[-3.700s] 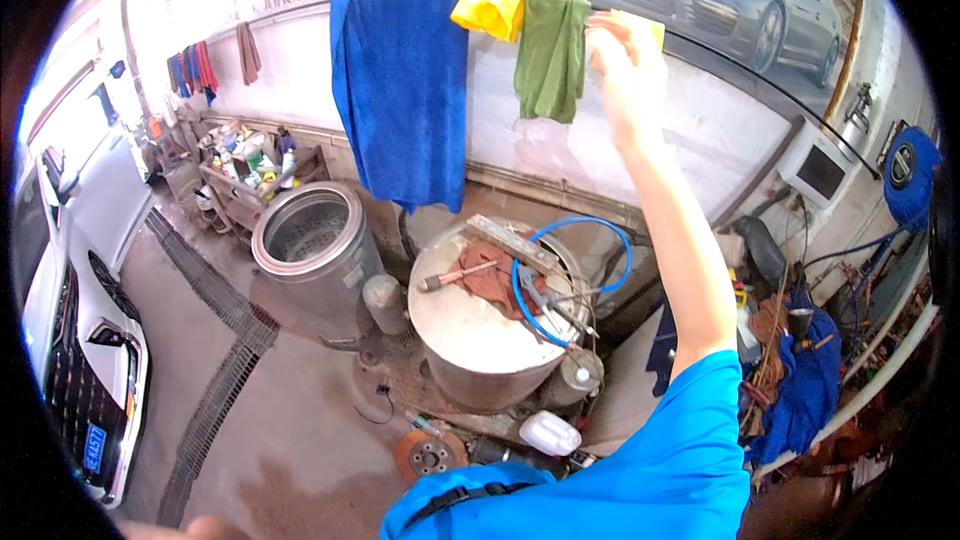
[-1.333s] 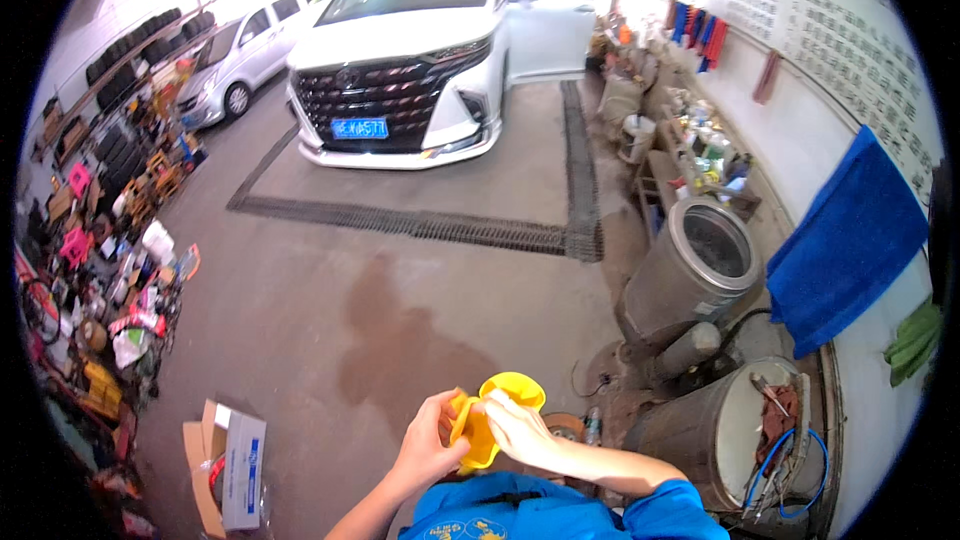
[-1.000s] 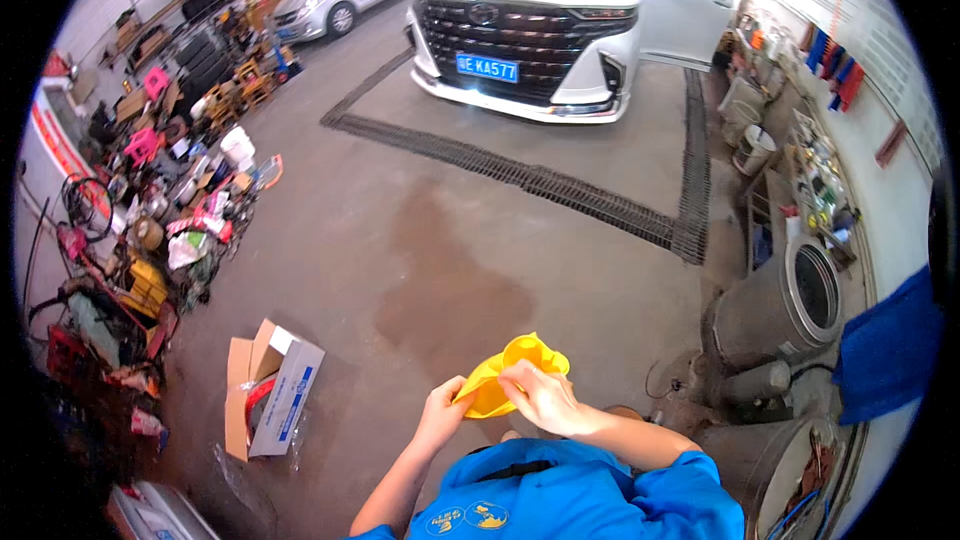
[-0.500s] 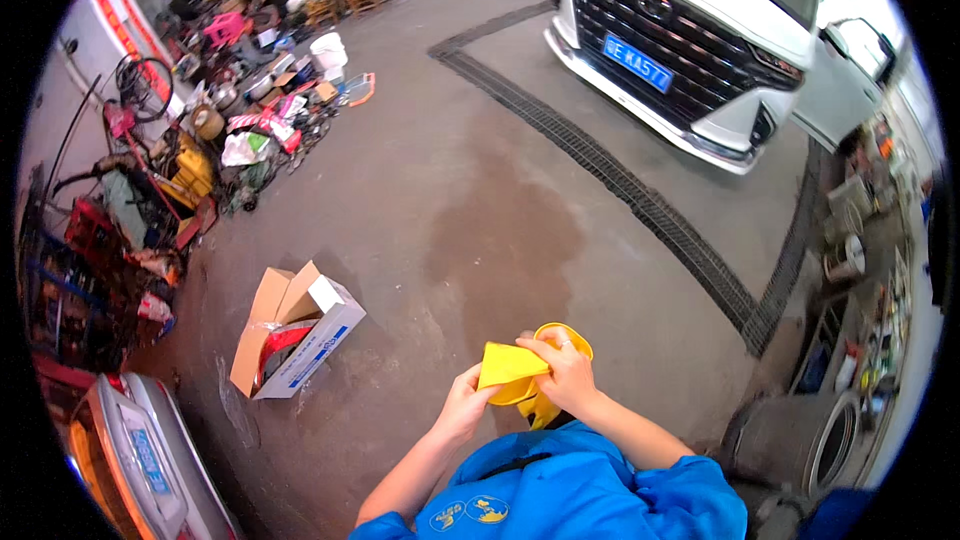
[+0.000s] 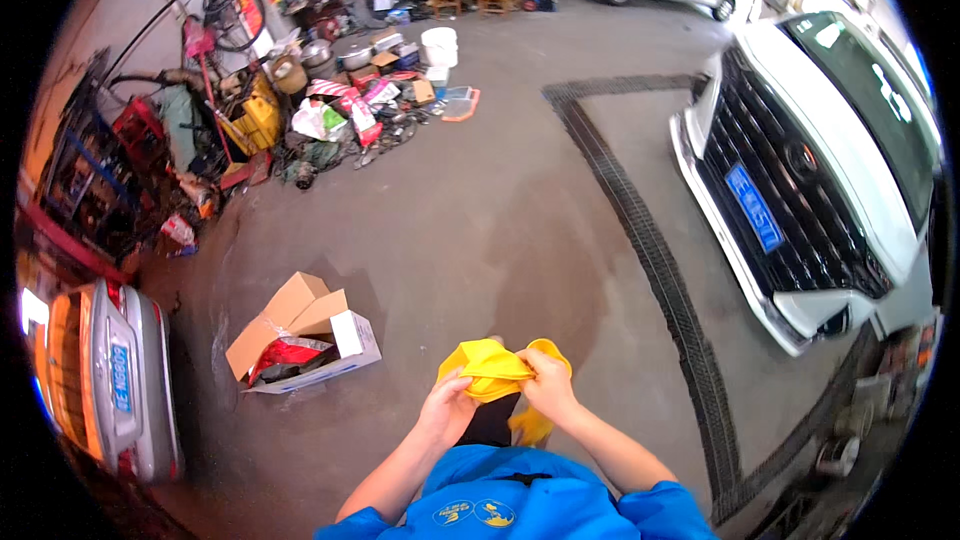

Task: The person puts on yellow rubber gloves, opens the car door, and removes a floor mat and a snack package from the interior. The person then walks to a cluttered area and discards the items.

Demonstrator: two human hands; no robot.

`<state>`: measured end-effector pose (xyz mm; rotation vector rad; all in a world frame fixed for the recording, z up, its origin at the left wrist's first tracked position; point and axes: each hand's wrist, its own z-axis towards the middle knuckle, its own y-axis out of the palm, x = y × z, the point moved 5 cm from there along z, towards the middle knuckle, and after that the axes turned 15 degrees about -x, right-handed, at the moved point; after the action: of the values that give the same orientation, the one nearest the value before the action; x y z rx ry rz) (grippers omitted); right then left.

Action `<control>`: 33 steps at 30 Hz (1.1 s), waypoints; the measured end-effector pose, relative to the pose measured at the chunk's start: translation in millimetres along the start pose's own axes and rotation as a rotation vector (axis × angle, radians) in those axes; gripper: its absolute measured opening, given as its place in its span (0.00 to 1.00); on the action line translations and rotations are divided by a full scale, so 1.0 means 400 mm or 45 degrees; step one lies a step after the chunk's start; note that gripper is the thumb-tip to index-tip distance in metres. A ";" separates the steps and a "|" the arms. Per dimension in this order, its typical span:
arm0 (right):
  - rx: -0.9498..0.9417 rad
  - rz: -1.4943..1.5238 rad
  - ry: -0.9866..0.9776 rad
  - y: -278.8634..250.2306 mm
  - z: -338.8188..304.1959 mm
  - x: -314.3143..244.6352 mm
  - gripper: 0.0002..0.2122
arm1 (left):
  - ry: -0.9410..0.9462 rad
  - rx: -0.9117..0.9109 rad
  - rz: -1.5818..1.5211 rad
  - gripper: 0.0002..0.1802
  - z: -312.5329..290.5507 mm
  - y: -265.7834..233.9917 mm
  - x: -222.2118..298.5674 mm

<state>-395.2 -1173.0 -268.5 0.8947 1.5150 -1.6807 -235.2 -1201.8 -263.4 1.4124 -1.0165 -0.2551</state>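
Observation:
A soft yellow cloth-like piece (image 5: 485,368) is stretched between my two hands in front of my blue top; its exact kind is unclear. My left hand (image 5: 447,410) closes round its lower left edge, thumb on top. Gathered folds sit in my right hand (image 5: 548,385), and a rounded yellow end sticks up behind those fingers. Below my hands, a blurred yellow patch (image 5: 531,427) shows beside my dark trouser leg; whether it belongs to the same piece I cannot tell.
On the floor to the left, an open cardboard box (image 5: 350,345) holds a red and black part. A white car (image 5: 830,160) stands at right beside a floor grating (image 5: 650,230). A silver car (image 5: 140,380) is at lower left. Clutter (image 5: 345,105) lines the far left wall.
My view has swung left, so the box and cars appear shifted right. The yellow piece has changed from a flat pointed shape to a bunched, rounded one between my hands.

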 end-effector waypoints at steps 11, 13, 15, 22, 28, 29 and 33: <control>-0.170 1.337 0.677 -0.202 0.806 0.219 0.07 | -0.245 -0.321 -0.031 0.29 0.818 -0.035 0.339; -0.207 1.435 0.635 -0.267 0.924 0.300 0.06 | -0.364 -0.335 0.324 0.30 0.967 -0.021 0.378; -0.145 1.566 0.598 -0.350 1.039 0.352 0.08 | -0.494 -0.310 0.525 0.30 1.130 -0.016 0.404; -0.009 1.780 0.339 -0.605 1.448 0.582 0.07 | -0.444 -0.158 0.497 0.15 1.698 0.002 0.473; -0.038 1.702 0.128 -0.939 1.804 0.707 0.05 | -0.330 -0.305 0.455 0.15 2.178 0.154 0.561; -0.037 1.671 0.121 -0.981 1.853 0.727 0.05 | -0.295 -0.342 0.420 0.15 2.254 0.166 0.577; -0.020 1.691 0.018 -1.113 2.076 0.814 0.05 | -0.235 -0.392 0.267 0.13 2.539 0.220 0.619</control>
<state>-979.2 -1980.8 -248.9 1.4268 0.5730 -0.6530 -845.2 -2055.2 -243.2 1.0096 -1.2111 -0.3755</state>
